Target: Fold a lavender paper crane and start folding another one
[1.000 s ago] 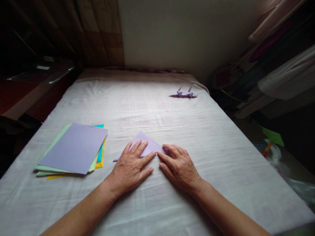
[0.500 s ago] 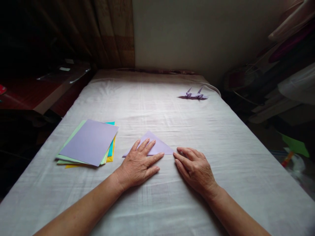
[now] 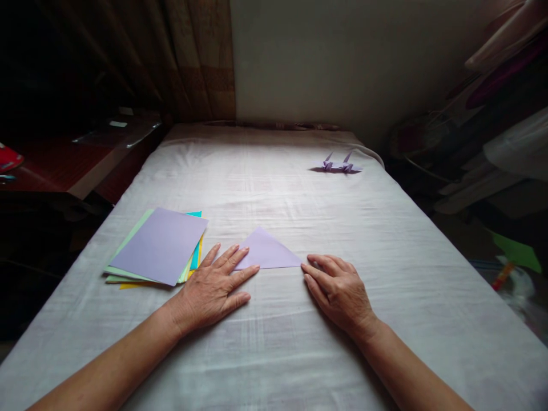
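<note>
A lilac paper folded into a triangle (image 3: 268,252) lies flat on the white cloth (image 3: 274,188) in front of me. My left hand (image 3: 209,291) rests palm down with fingers stretched out, their tips on the triangle's left corner. My right hand (image 3: 338,288) lies flat on the cloth, fingertips touching the triangle's right corner. Neither hand holds anything.
A stack of coloured sheets (image 3: 158,246) with a lilac one on top lies to the left of my left hand. A folded lilac paper figure (image 3: 338,165) sits far back right. A dark wooden table (image 3: 64,165) stands at the left, clutter at the right.
My left hand has slid left along the fold, uncovering most of the triangle. My right hand moved right to the triangle's right corner. The camera view shifted a little.
</note>
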Tool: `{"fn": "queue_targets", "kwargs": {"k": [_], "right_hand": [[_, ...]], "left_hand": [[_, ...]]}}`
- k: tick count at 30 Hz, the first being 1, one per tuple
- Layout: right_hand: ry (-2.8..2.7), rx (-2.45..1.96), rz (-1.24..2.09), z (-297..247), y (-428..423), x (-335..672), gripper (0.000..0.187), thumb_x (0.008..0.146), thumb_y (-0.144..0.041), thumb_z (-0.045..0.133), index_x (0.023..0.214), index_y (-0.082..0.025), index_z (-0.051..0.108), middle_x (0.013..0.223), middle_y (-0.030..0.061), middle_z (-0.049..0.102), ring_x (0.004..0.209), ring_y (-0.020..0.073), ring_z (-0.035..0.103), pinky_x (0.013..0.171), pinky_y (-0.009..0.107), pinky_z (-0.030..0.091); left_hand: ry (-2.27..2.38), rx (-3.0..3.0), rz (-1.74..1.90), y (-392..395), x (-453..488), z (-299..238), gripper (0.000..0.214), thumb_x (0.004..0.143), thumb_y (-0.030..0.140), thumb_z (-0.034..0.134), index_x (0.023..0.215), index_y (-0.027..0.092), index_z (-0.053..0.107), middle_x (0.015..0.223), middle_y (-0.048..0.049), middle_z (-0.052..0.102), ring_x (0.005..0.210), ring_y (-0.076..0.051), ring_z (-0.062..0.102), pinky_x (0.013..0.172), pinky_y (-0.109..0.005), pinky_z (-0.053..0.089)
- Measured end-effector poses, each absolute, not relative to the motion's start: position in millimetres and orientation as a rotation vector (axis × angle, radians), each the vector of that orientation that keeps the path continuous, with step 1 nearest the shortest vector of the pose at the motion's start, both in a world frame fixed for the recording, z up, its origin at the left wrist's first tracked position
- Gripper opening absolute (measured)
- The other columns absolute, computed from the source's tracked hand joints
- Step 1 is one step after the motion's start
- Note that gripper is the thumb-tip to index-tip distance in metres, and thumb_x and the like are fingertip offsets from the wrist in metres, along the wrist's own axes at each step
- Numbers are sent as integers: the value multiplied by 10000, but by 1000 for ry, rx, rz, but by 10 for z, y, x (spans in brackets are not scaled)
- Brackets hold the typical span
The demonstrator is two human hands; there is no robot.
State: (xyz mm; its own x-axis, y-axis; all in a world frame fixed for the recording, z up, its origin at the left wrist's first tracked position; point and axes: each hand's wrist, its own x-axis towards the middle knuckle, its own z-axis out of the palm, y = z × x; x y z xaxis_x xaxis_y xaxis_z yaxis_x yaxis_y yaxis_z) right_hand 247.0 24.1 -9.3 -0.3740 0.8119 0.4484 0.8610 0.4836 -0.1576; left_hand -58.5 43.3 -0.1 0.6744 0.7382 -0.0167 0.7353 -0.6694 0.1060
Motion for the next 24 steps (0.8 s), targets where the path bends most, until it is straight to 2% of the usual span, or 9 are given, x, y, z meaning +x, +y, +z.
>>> {"fn": "queue_targets", "kwargs": {"k": [10, 15, 24], "right_hand": [[-2283, -1355, -186, -108, 243, 2488, 246, 943, -259, 515, 1052, -222, 733, 1102, 83, 702, 993, 246, 601, 841, 390, 437], [-2283, -1354, -176, -116, 244, 2488, 244, 944, -259, 516, 1051, -226, 733, 1105, 80, 701, 1000, 242, 600, 844, 387, 436], [-2278, -1353, -173, -128, 247, 2492, 257, 955, -269, 501, 1051, -226, 735, 1103, 74, 702, 999, 242, 598, 837, 379, 427]], "left_hand": [[1291, 2905, 100, 328, -924, 12, 556, 930, 605, 449, 1420, 344, 473, 1495, -56, 467, 1396, -296, 381, 1171, -498, 99], [1409, 2877, 149, 255, -957, 43, 530, 928, 628, 425, 1363, 348, 540, 1503, -47, 458, 1403, -277, 373, 1184, -474, 80], [1492, 2944, 132, 171, -1156, 97, 546, 937, 655, 355, 1318, 337, 583, 1443, -58, 528, 1370, -272, 416, 1183, -492, 91]]}}
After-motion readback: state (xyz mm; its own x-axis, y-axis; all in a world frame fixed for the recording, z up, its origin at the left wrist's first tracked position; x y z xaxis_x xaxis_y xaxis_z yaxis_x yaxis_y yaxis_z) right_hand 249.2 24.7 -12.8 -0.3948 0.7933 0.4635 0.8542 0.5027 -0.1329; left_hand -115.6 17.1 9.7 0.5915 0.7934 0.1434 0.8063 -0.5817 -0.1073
